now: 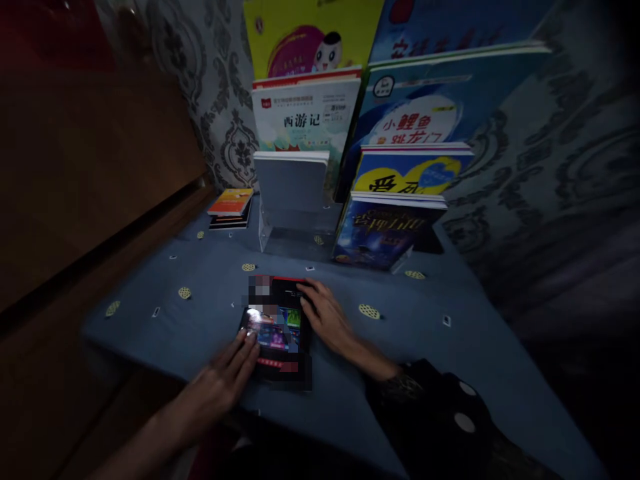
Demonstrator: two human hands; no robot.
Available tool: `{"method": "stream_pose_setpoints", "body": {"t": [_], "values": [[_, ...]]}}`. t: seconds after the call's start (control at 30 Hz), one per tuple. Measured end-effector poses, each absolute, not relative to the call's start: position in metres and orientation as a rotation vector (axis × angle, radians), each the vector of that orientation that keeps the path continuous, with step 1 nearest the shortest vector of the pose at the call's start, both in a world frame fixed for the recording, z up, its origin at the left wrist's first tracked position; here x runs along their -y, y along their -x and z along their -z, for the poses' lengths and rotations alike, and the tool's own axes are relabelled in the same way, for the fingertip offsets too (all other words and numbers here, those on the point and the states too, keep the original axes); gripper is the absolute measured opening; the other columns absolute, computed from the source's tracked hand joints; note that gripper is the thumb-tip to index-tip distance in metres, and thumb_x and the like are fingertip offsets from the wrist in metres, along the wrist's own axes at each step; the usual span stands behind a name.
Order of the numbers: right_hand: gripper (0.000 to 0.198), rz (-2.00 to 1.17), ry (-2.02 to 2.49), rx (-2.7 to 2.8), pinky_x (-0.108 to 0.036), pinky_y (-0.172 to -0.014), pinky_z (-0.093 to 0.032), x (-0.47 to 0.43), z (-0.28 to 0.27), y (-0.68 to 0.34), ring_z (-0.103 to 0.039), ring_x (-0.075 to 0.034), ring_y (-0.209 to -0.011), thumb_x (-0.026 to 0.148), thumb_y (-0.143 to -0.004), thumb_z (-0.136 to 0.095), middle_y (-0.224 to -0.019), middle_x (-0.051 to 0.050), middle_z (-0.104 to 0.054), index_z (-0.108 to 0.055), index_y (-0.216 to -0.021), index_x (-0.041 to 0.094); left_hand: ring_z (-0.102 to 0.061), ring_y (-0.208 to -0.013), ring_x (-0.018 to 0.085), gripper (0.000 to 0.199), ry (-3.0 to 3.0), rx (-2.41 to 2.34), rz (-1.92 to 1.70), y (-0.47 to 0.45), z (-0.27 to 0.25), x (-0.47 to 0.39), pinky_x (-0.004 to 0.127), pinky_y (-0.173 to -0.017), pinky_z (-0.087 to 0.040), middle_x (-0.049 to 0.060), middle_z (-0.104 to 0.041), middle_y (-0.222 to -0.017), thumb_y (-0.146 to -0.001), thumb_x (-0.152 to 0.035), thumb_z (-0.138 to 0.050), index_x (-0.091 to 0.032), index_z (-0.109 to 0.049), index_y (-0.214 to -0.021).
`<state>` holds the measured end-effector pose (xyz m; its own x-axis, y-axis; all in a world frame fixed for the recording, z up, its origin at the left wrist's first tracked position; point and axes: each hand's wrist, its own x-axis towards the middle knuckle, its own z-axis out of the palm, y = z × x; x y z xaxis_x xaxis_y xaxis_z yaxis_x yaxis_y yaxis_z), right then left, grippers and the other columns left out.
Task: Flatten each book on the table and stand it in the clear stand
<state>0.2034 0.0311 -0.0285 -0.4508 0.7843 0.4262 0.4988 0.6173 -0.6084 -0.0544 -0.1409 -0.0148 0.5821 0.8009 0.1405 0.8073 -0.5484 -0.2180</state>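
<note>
A dark glossy book [273,337] with colourful pictures on its cover lies near the front of the cloth-covered table [210,333]. Parts of it are blurred into blocks, so its whole cover cannot be read. My left hand [225,373] rests on its left side, fingers stretched out flat on the cover. Along the upper right edge, my right hand [327,320] touches it with fingers apart and extended. Neither hand is gripping it visibly. A black sleeve with white dots covers my right forearm.
Behind the book stands a clear display rack [295,230] holding a grey book [293,180] and several upright children's books. At its right is a dark blue book [387,230]. A small stack with an orange book [230,201] on top lies left. Patterned wallpaper [215,100] rises behind.
</note>
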Motion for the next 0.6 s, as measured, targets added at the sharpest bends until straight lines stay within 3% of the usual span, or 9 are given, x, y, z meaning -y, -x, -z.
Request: {"method": "stream_pose_setpoints", "body": {"t": [0.13, 0.27, 0.43, 0.6], "values": [[0.038, -0.428, 1.141, 2.116, -0.058, -0.108, -0.048, -0.024, 0.029, -0.236, -0.057, -0.032, -0.128, 0.032, -0.1, -0.043, -0.139, -0.017, -0.059, -0.064, -0.129, 0.02, -0.011, -0.155, 0.031, 0.08, 2.655, 1.221, 0.075, 0.026, 0.012, 0.126, 0.043, -0.119, -0.041, 0.018, -0.03, -0.163, -0.085, 0.005, -0.047, -0.006, -0.019, -0.158], [0.04, -0.362, 1.198, 2.147, -0.059, -0.107, -0.048, -0.015, 0.029, -0.254, -0.056, -0.033, -0.129, 0.029, -0.099, -0.041, -0.138, -0.019, -0.059, -0.064, -0.129, 0.015, -0.009, -0.156, 0.031, 0.082, 2.763, 1.188, 0.085, 0.016, 0.004, 0.12, 0.045, -0.12, -0.039, 0.018, -0.028, -0.164, -0.084, 0.005, -0.049, -0.008, -0.017, -0.159], [0.041, -0.311, 1.219, 2.187, -0.058, -0.108, -0.047, -0.011, 0.029, -0.254, -0.053, -0.033, -0.131, 0.026, -0.099, -0.04, -0.141, -0.018, -0.057, -0.063, -0.131, 0.015, -0.023, -0.154, 0.026, 0.078, 2.964, 1.205, 0.299, 0.025, -0.011, 0.106, 0.046, -0.118, -0.042, 0.011, -0.035, -0.163, -0.093, -0.006, -0.049, -0.021, -0.013, -0.161], [0.042, -0.313, 1.26, 2.223, -0.06, -0.108, -0.046, -0.008, 0.029, -0.256, -0.053, -0.033, -0.132, 0.027, -0.099, -0.041, -0.146, -0.018, -0.054, -0.06, -0.136, 0.018, -0.039, -0.147, 0.03, 0.067, 2.825, 1.504, 0.461, 0.031, -0.001, 0.068, 0.053, -0.115, -0.044, 0.016, -0.033, -0.163, -0.102, -0.031, -0.048, -0.024, -0.015, -0.161]]}}
